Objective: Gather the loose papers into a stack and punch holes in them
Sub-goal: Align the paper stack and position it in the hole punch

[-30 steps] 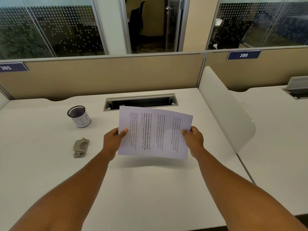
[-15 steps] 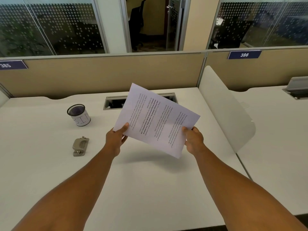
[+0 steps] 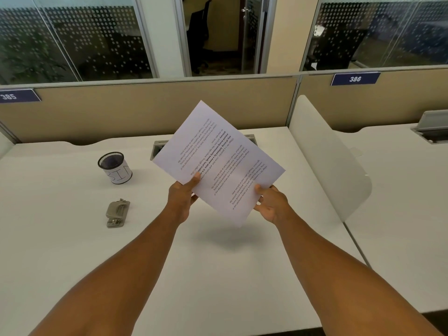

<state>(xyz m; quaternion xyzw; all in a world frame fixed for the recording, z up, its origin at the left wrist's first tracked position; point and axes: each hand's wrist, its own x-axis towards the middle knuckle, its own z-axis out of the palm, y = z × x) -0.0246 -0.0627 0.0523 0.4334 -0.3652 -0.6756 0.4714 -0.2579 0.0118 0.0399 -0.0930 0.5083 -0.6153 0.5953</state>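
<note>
Holding the papers (image 3: 218, 163) clear of the worktop (image 3: 218, 275), tilted, between both hands.

The left hand (image 3: 180, 201) pinches the lower left edge, thumb on the printed face; the right hand (image 3: 271, 204) closes on the lower right edge the same way. This two-point grip probably serves to square the sheets before punching. The sheet count cannot be told; only one printed face shows. One hole punch (image 3: 117, 213) lies on the worktop, well apart to the left of the left hand. One mesh pen cup (image 3: 115, 167) stands beyond the punch.
</note>
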